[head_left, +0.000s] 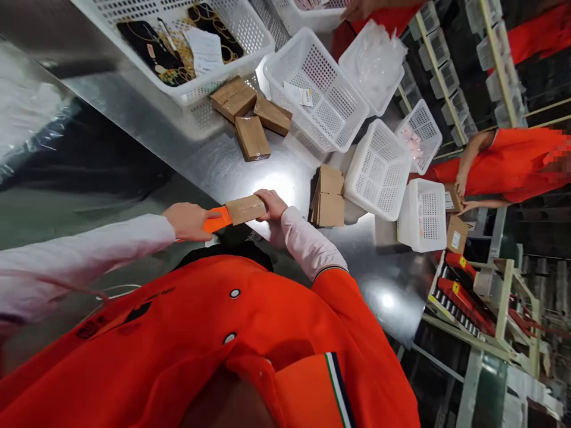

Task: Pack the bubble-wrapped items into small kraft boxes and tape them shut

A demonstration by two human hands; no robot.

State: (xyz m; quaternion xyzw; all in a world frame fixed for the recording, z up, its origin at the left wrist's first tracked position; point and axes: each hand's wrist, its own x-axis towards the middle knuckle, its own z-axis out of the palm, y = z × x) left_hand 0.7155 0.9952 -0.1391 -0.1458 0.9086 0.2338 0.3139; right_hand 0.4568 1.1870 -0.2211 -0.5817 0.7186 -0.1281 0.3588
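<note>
My left hand (pixel 188 221) is closed around an orange hand-held tool (pixel 218 219); its exact kind is hard to make out. The tool's end meets the near end of a small brown cardboard box (pixel 245 209). Fingers of my right hand (pixel 271 204) wrap the other end of that box, at the edge of the metal table (pixel 223 160). Beyond my hands, three small closed cardboard boxes (pixel 252 138) lie together. To the right of my right hand stands a stack of flat folded cardboard (pixel 329 196).
A white basket (pixel 263 44) holds dark pouches, a pen and paper. Several more white baskets (pixel 379 169) line the table's far side, one bearing clear plastic bags (pixel 379 56). A co-worker in orange (pixel 513 163) handles a box at right, near a roller rack (pixel 468 297).
</note>
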